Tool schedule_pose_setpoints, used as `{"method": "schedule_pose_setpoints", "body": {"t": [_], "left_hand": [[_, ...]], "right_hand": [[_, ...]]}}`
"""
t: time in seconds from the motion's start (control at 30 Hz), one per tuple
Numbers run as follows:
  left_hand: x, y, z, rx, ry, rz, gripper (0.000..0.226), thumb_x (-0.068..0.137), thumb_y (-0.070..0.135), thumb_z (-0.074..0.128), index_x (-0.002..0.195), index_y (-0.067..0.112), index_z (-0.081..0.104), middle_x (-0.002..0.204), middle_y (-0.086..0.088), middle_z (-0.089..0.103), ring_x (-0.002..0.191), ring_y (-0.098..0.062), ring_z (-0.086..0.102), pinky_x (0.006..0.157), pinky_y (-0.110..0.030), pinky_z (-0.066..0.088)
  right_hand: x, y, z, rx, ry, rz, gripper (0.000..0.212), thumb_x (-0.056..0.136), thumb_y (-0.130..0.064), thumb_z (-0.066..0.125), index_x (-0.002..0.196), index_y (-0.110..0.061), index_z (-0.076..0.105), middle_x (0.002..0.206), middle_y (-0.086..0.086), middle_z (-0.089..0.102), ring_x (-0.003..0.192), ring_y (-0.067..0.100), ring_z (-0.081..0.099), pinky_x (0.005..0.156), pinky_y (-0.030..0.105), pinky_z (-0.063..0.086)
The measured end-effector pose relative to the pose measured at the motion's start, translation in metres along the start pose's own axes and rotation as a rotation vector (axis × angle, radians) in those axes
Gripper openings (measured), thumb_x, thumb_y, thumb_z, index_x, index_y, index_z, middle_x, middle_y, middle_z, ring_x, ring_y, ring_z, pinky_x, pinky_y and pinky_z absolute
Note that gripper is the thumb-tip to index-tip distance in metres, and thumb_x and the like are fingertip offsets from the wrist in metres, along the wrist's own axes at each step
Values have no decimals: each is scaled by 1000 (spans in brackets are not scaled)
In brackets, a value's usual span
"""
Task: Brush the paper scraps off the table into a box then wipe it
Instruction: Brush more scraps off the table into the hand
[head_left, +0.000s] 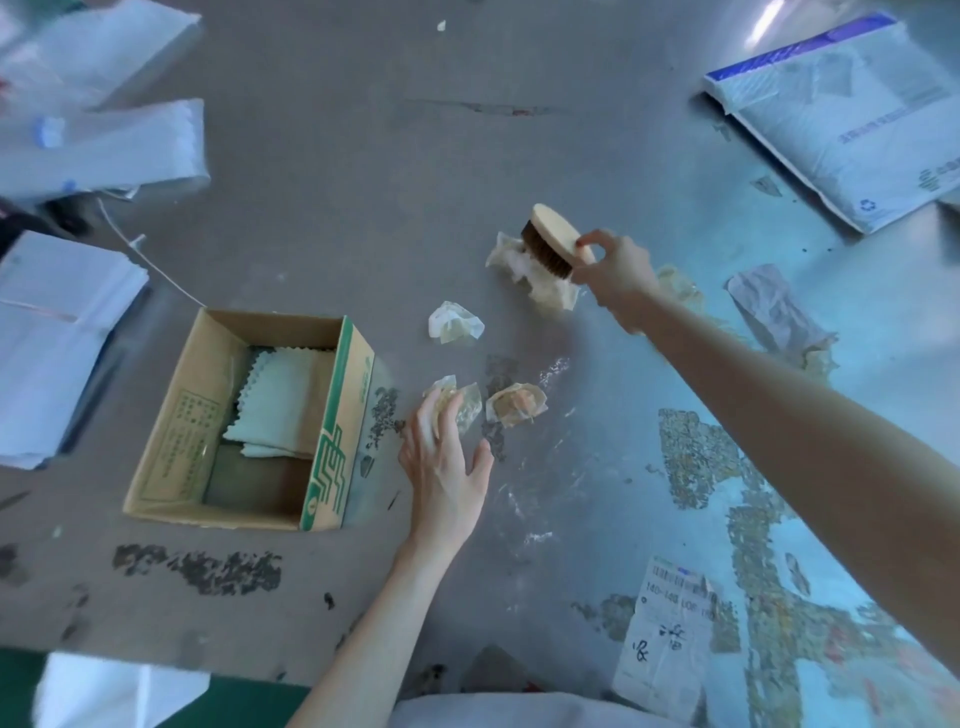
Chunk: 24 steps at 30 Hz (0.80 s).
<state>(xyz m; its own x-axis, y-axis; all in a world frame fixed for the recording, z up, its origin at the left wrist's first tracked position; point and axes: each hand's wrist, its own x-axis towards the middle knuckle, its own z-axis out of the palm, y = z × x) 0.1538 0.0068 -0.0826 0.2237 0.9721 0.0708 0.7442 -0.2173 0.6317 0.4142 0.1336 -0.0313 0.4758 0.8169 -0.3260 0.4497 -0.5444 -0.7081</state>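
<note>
My right hand (615, 275) grips a wooden brush (553, 240) with dark bristles, pressed on a big crumpled paper scrap (540, 288) at the table's middle. A smaller white scrap (454, 323) lies to its left. Two more scraps sit nearer me: one (517, 404) lies free, the other (465, 408) is under the fingertips of my left hand (444, 462), whose fingers are spread. An open cardboard box (332, 431) with green print stands left of that hand, with a pale zigzag-edged cloth (278, 400) inside. A flat wrinkled scrap (774, 306) lies right of my right forearm.
The grey table (363, 156) is worn and stained. White bag stacks (104, 124) lie at the far left, another pile (47, 343) at the left edge. A grey mailer (841, 119) lies far right. A stuck label (670, 629) sits near the front edge.
</note>
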Motion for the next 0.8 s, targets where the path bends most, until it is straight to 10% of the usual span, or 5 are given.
{"method": "schedule_pose_setpoints", "body": {"t": [0.43, 0.8], "left_hand": [[-11, -1, 3, 109, -51, -53, 100, 71, 61, 70, 145, 13, 24, 150, -12, 24, 137, -32, 23, 104, -53, 25], [-47, -21, -18, 244, -88, -14, 84, 74, 63, 60, 138, 16, 35, 150, -12, 26, 135, -31, 27, 97, -52, 25]], "right_hand": [[-139, 40, 20, 146, -358, -74, 45, 77, -3, 66, 116, -25, 64, 77, 8, 56, 45, 13, 44, 41, 18, 34], [-165, 41, -3, 210, -612, -39, 44, 79, 3, 63, 110, -29, 66, 81, 7, 54, 47, 15, 41, 43, 25, 34]]}}
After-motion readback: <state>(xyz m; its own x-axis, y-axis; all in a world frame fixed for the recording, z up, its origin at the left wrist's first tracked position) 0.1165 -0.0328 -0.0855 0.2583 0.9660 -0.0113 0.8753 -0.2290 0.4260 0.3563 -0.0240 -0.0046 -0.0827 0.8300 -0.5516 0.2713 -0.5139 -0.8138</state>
